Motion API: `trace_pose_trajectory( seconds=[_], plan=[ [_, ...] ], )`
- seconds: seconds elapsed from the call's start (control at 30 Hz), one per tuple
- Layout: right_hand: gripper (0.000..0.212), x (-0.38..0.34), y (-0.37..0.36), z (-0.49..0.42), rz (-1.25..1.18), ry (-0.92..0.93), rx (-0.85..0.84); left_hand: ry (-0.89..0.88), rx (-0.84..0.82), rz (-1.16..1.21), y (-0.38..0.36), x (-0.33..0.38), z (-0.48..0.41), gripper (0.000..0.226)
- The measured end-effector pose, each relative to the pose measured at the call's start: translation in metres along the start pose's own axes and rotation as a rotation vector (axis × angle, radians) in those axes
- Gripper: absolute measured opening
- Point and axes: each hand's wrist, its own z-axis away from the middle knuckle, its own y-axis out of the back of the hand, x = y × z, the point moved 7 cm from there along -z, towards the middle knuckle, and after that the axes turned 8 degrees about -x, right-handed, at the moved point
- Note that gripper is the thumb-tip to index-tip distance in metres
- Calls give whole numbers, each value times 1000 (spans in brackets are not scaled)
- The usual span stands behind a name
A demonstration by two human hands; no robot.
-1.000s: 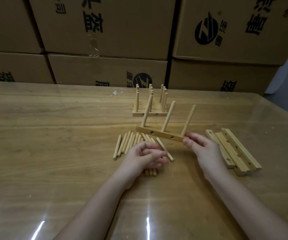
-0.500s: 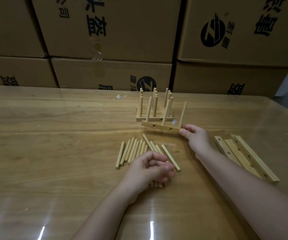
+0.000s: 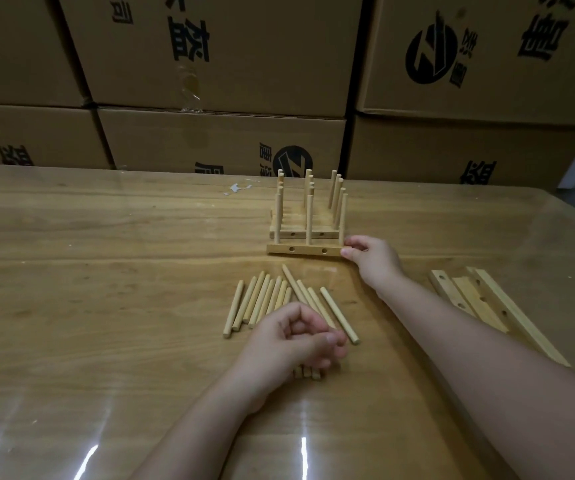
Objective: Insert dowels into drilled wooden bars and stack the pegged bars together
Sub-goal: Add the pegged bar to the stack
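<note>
Glossy wooden table (image 3: 106, 271); stacked cardboard boxes (image 3: 244, 64) behind; torn tape scrap (image 3: 235, 188) on tabletop.

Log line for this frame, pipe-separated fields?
right hand pinches pegged bar end, before stack | left hand loosely curled over loose dowels | spare bars at right

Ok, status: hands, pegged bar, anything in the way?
Right hand pinches pegged bar end; bar on table, just short of stack. Left hand loosely curled on loose dowels. Nothing between bar and stack.
</note>
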Motion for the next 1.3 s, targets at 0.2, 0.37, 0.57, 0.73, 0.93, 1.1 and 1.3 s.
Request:
trace_pose_trajectory(
  seconds=[0.2,0.37,0.57,0.73,0.93,1.1,1.3],
  plan=[
    [25,-5,0,-7,222,73,-17,5,-10,4,1,-2,0,12],
    [23,-9,1,-17,213,80,16,0,-13,14,2,-2,-1,12],
    [20,-8,1,-32,175,34,53,-11,-6,22,1,-2,-2,12],
    [21,-7,-2,-38,209,62,67,-32,-15,9,1,1,-1,6],
    [27,-7,-4,-41,230,66,86,-42,-9,48,1,2,-1,11],
    [27,-8,-5,-44,246,30,104,-39,-11,47,1,2,-1,6],
    [28,-8,-4,-41,255,42,129,-39,-17,48,1,1,-1,4]
  ],
)
